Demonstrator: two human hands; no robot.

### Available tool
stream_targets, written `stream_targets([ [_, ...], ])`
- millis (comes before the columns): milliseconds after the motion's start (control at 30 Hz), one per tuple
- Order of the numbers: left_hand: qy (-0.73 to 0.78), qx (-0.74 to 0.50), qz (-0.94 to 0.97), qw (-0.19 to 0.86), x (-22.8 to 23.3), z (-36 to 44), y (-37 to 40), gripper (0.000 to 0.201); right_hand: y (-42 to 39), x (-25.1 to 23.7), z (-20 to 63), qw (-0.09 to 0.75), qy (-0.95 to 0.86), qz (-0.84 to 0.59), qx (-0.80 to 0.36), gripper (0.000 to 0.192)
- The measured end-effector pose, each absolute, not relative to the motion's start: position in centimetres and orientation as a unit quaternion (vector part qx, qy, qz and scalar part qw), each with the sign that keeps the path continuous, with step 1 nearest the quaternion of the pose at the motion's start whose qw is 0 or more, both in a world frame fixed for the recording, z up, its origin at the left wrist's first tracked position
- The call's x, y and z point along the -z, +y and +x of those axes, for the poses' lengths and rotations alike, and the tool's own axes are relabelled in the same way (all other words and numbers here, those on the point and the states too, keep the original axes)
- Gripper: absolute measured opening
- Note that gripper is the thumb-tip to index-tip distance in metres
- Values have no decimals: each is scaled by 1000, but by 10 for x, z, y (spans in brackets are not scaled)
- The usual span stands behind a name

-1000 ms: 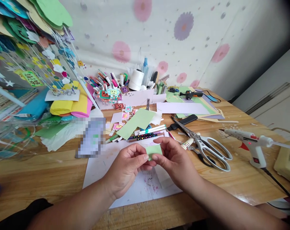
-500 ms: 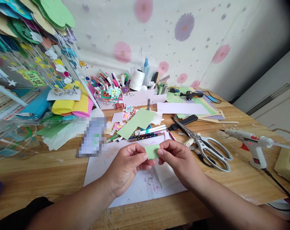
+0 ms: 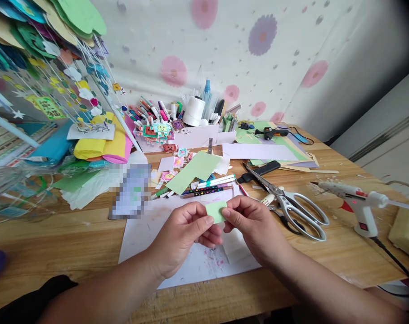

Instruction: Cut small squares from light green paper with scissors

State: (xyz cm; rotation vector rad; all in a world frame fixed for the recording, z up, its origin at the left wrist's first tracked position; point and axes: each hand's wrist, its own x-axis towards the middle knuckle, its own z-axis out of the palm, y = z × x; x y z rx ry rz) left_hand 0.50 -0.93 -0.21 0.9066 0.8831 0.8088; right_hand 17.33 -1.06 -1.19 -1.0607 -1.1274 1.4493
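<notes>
A small piece of light green paper point(image 3: 216, 211) is held up between my two hands. My left hand point(image 3: 186, 234) pinches its left edge between thumb and forefinger, with the lower fingers loosely curled beneath. The right edge is gripped by the thumb and forefinger of my right hand point(image 3: 253, 222). Below them lies a white paper sheet point(image 3: 146, 252) with pink and dark smudges, and a folded white tissue point(image 3: 236, 245) rests on it. Just beyond are patterned pencils point(image 3: 209, 191), white markers point(image 3: 217, 181) and a larger green paper strip point(image 3: 194, 171).
Large scissors point(image 3: 288, 202) lie to the right of my hands. Farther right stands a white glue gun point(image 3: 352, 202) with its cord. A blurred-out phone-like object point(image 3: 130, 191) is at left. Behind are a pen-filled box point(image 3: 197, 135) and stacked coloured papers point(image 3: 275, 151).
The lower fingers of my left hand have loosened and extended under the green paper. Both hands still hold the paper; the view has shifted slightly.
</notes>
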Motion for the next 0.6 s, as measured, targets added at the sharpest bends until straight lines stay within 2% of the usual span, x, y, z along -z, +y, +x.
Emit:
stream_targets([
  [267, 438, -311, 459, 707, 0, 3, -8, 21, -7, 4, 180, 457, -499, -438, -592, 16],
  [400, 454, -322, 480, 679, -2, 2, -7, 18, -7, 0, 181, 438, -515, -447, -586, 12],
  [600, 395, -363, 452, 712, 1, 6, -11, 18, -13, 7, 174, 488, -466, -442, -591, 18],
])
